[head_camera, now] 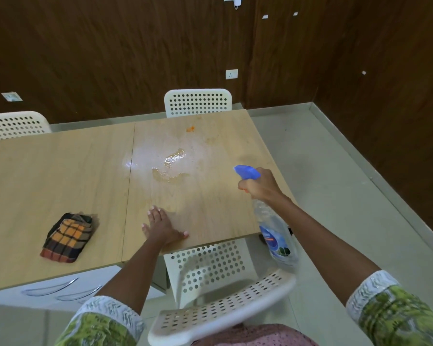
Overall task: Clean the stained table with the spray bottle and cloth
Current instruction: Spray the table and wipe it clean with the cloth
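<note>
My right hand [261,184] grips the neck of a clear spray bottle [275,231] with a blue nozzle, held over the table's right edge and aimed left at the stains. A wet, glossy patch [171,164] and a small orange stain [190,129] lie on the light wooden table [60,171]. My left hand [161,227] rests flat on the table near its front edge, fingers spread, holding nothing. A folded orange, brown and black checked cloth [68,237] lies on the table to the left of my left hand.
A white perforated chair [218,290] stands between me and the table's front edge. Another white chair [198,102] is at the far side and a third [14,124] at the far left. White drawers [60,290] sit under the table. Grey floor lies to the right.
</note>
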